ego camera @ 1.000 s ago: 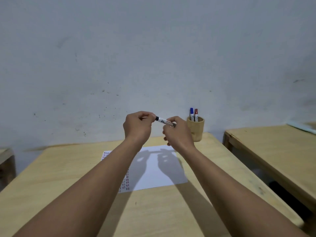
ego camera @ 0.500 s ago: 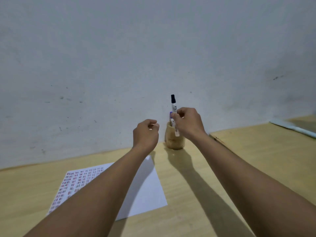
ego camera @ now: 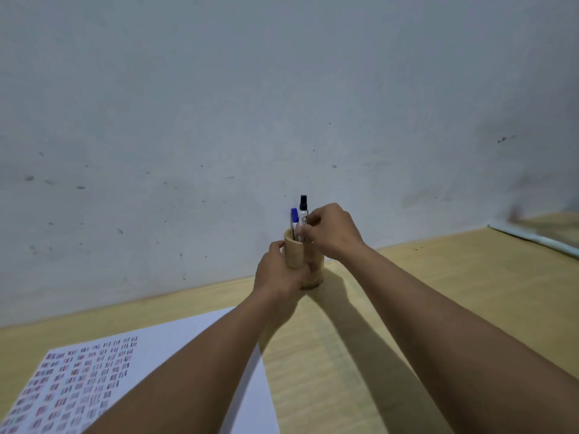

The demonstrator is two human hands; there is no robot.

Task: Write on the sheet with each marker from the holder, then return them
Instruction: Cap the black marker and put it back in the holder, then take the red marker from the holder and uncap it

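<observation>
A round wooden holder (ego camera: 296,253) stands on the table near the wall. My left hand (ego camera: 280,274) wraps around its lower left side. My right hand (ego camera: 329,231) pinches the black-capped marker (ego camera: 303,211), which stands upright with its lower end inside the holder. A blue-capped marker (ego camera: 294,218) stands in the holder just left of it. The white sheet (ego camera: 175,349) lies at the lower left, its left part covered with rows of short coloured marks.
The light wooden table (ego camera: 438,292) runs to the grey wall behind the holder. A pale long strip (ego camera: 532,239) lies at the far right edge by the wall.
My right hand has lowered the black marker into the holder. My left hand has moved forward and gripped the holder's side. The view has moved closer to the holder.
</observation>
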